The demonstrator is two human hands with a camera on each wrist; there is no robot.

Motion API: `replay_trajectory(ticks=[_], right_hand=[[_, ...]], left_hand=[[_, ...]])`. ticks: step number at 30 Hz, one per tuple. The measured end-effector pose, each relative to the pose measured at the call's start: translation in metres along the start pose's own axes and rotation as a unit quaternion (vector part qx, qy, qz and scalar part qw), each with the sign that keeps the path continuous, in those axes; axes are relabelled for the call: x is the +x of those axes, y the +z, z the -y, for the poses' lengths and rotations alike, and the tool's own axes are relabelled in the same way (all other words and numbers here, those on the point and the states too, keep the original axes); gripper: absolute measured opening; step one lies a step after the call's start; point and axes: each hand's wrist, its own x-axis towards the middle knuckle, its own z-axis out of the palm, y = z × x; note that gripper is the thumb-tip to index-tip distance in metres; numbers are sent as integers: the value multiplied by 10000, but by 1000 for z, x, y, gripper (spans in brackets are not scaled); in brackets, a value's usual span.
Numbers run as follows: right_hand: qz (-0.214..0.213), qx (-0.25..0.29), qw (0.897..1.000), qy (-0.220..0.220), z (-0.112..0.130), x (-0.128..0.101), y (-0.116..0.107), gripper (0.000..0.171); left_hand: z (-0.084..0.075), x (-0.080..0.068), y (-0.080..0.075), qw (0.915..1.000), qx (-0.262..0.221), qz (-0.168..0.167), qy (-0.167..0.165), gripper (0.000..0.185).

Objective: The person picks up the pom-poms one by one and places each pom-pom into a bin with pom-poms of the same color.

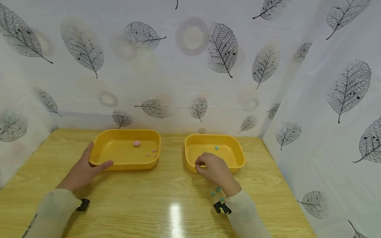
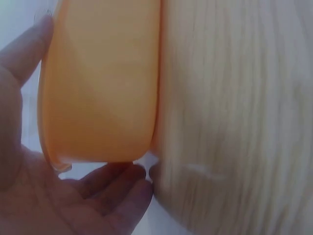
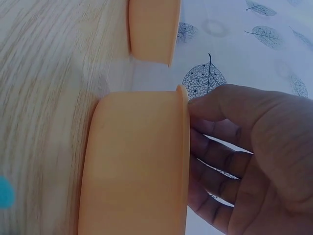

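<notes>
My left hand (image 1: 84, 170) grips the left front corner of a yellow tray (image 1: 128, 167), thumb along the front rim and fingers at its end wall. A round pink ball (image 1: 136, 143) and several small pink pieces (image 1: 154, 150) lie inside. In the left wrist view, the fingers bend around the tray's end (image 2: 102, 88). My right hand (image 1: 215, 168) is at the front rim of a second, smaller yellow tray (image 1: 238, 155), fingers curled and fingertips close together. In the right wrist view, the rim hides its fingertips, so anything between them is unseen. One blue piece (image 1: 216, 148) lies in that tray.
Several small blue-green pieces (image 1: 218, 189) lie on the wooden table (image 1: 134, 205) by the right wrist. A leaf-patterned white sheet (image 1: 178, 82) hangs behind the table and along its sides. A gap separates the two trays. Black wrist cameras (image 1: 83, 205) sit on both sleeves.
</notes>
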Motion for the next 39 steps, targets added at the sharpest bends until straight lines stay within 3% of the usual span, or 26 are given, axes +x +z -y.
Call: replay_trajectory(ticks=[5,9,11,13,15,17,20,23,25,28,30,33,39], right_hand=[[74,-119,9999,-28,0,1,1,6],[127,-150,9997,-150,0,2,2,5],[157,-154,9995,-228,-1,1,2,4],[145,-198,9991,-339,-2,1,3,4],[101,-275,9985,-461,-2,1,4,5],[27,-312,9977,-594,-2,2,5,5],[-46,-322,9964,-780,0,3,7,4],[-104,-264,9944,-1015,3,3,10,5],[-157,-257,9930,-1143,6,3,13,5],[-218,-287,9904,-1338,12,3,17,5],[-200,-323,9888,-1441,16,3,19,6],[-30,-316,9866,-1603,23,3,19,10],[458,-262,9847,-1659,28,1,14,20]], left_hand=[[3,0,-4,10000,-56,15,20,119],[4,0,-3,9997,-165,-178,84,121],[1,1,0,9976,-119,-650,188,121],[-7,-1,3,9900,-121,-1377,281,118],[-22,-5,7,9740,-186,-2223,397,109],[-44,-11,13,9556,-384,-2860,606,96],[-83,-20,30,9381,-533,-3212,1184,73],[-116,-27,58,9373,-635,-2903,1822,47],[-132,-29,78,9468,-689,-2385,2048,34],[-146,-30,106,9660,-900,-1407,1976,31],[-149,-28,122,9761,-1005,-848,1731,37],[-148,-21,139,9820,-1192,-352,1421,47],[-138,-7,160,9799,-1133,-173,1631,58]])
